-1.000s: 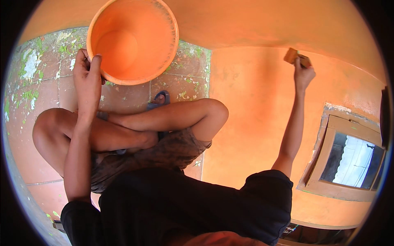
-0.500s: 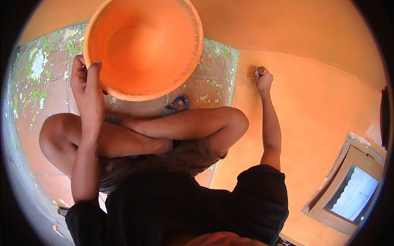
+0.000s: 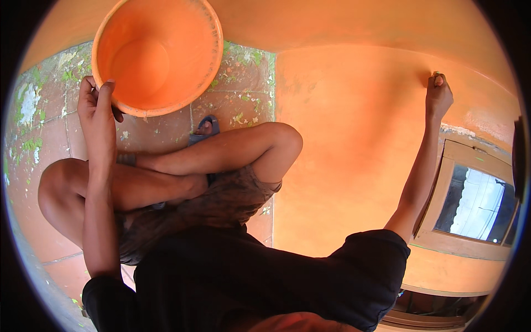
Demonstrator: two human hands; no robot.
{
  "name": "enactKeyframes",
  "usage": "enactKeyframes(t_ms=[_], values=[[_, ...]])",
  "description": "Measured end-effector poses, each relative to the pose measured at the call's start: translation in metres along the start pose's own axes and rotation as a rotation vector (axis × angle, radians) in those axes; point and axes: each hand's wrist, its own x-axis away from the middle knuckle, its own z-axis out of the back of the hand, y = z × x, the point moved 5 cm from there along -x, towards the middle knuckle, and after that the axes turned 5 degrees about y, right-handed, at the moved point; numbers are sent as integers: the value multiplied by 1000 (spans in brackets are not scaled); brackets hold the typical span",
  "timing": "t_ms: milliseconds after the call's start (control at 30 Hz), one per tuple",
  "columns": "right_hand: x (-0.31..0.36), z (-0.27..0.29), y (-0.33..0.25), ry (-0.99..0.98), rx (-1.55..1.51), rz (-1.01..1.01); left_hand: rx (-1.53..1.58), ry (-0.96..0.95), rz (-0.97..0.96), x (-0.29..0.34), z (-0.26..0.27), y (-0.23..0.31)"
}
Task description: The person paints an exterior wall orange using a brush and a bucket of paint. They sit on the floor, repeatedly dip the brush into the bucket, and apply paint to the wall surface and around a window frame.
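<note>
An orange bucket [image 3: 157,58] is held at the upper left of the view by the left hand [image 3: 98,113]. Its rim is pinched at the near left, with the thumb laid over the edge and the other fingers wrapped around the outside. The open mouth is turned toward the viewer, so that the smooth inner wall and round base are shown, and dark smudges are seen along the inner right side near the rim.

The right hand [image 3: 440,97] is raised at the far right, close to the orange wall [image 3: 337,166]. Its fingers are curled into a closed grip, apparently around a brush, though this is almost wholly hidden by the hand. A soft shadow [image 3: 387,116] is cast across the wall to the left of that hand.

Below the bucket, reddish floor tiles [image 3: 160,133] are spotted with green and white flecks. Folded legs [image 3: 221,149] are seen in the middle, with brown shorts [image 3: 204,218], a black shirt [image 3: 249,282] and a grey sandal [image 3: 213,123]. Below the right hand, a glass pane [image 3: 475,205] is set in a wooden frame [image 3: 442,218].
</note>
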Motion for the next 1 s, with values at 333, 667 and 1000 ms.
enactKeyframes(t_ms=[333,667,1000], values=[[213,-185,-238,-484,-91,424,24,14,33,-1,3,0],[233,-259,-317,-631,-799,-240,-62,146,-17,-10,-1,2],[157,-206,-151,-548,-599,-302,-15,64,-33,-9,-3,1]])
